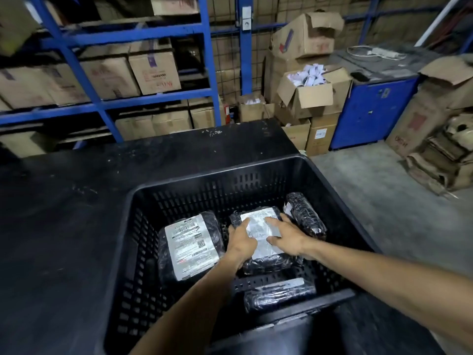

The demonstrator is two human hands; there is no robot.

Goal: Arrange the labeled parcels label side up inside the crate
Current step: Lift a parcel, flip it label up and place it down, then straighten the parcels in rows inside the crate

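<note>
A black slatted plastic crate (pixel 210 172) stands on a black table. Inside lie several parcels in black wrap. The left parcel (pixel 189 245) lies flat, its white label facing up. On the middle parcel (pixel 266 254), also label up, rest both hands: my left hand (pixel 240 242) grips its left edge with fingers on the label, and my right hand (pixel 286 237) lies flat on the label with fingers spread. A narrower parcel (pixel 305 216) leans along the right wall, with only a bit of label showing. Another parcel (pixel 279 294) lies near the front wall, a strip of label visible.
The black table (pixel 76 201) stretches left and behind the crate. Blue shelving (pixel 153 101) with cardboard boxes stands behind it. Open cartons (pixel 309 93), a blue cabinet (pixel 371 114) and flattened cardboard (pixel 440 160) line the concrete floor at right.
</note>
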